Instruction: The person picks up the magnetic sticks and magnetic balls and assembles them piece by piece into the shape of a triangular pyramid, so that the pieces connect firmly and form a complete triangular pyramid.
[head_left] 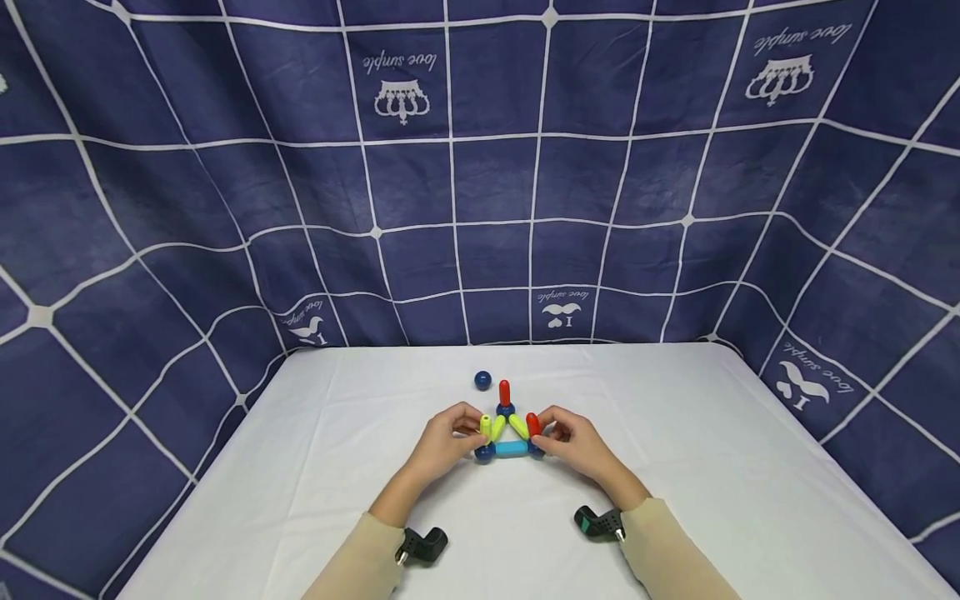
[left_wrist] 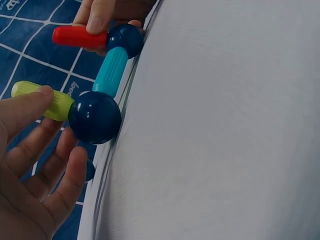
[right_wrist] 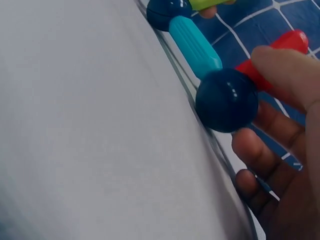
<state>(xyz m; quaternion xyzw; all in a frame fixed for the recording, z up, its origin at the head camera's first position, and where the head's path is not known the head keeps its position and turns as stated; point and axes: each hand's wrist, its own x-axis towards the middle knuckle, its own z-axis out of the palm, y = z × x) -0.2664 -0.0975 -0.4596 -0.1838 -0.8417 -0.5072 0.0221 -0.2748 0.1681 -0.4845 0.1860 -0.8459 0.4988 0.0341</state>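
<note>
A triangle of building rods and dark blue balls lies on the table. Its front side is a light blue rod (head_left: 512, 448) between two balls; yellow-green rods (head_left: 518, 427) run back to a third ball (head_left: 506, 410). An upright rod stands on each ball. My left hand (head_left: 444, 439) pinches the upright yellow-green rod (left_wrist: 59, 104) on the front left ball (left_wrist: 95, 117). On the front right ball (right_wrist: 227, 100), the upright red rod (right_wrist: 280, 55) is pinched by my right hand (head_left: 576, 443). Another red rod (head_left: 505, 392) rises untouched from the rear ball.
A loose dark blue ball (head_left: 483, 380) sits behind the triangle, slightly left. White cloth covers the table (head_left: 337, 433). Dark blue curtain (head_left: 495, 175) with white grid lines hangs behind and along both sides. Black wrist devices (head_left: 423, 546) sit by both sleeves.
</note>
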